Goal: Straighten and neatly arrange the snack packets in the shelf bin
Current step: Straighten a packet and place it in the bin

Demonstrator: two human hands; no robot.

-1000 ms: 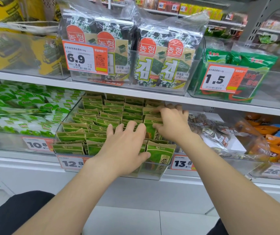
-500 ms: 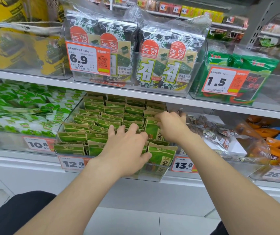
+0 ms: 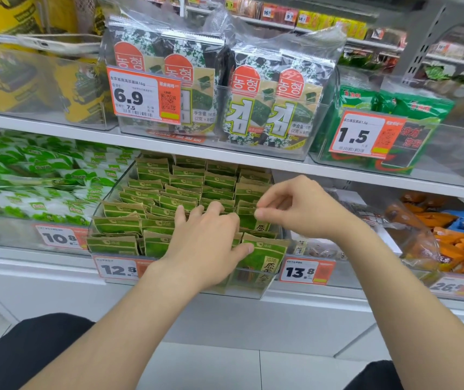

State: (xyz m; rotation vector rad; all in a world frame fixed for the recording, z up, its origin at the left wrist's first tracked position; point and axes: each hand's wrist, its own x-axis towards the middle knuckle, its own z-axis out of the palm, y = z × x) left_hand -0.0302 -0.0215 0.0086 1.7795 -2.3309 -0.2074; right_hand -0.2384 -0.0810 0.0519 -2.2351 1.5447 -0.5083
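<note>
A clear shelf bin point(image 3: 104, 205) on the lower shelf holds several rows of green-and-brown snack packets point(image 3: 152, 190) standing on edge, some leaning. My left hand point(image 3: 205, 246) lies flat over the front middle packets with its fingers stretched out, and its thumb touches the front right packet point(image 3: 267, 258). My right hand point(image 3: 301, 209) hovers over the right column with curled fingers. Its thumb and forefinger pinch the top edge of a packet point(image 3: 249, 220) there.
The upper shelf edge point(image 3: 253, 161) hangs low over the bin's back, carrying seaweed packs point(image 3: 253, 108). A bin of green-white packets point(image 3: 28, 181) stands to the left, and clear bags of brown snacks point(image 3: 366, 218) and orange packets point(image 3: 450, 240) to the right. Price tags point(image 3: 118, 270) line the front.
My right hand has drawn back from deep in the bin towards the front and curled into a pinch. My left hand stays on the front packets.
</note>
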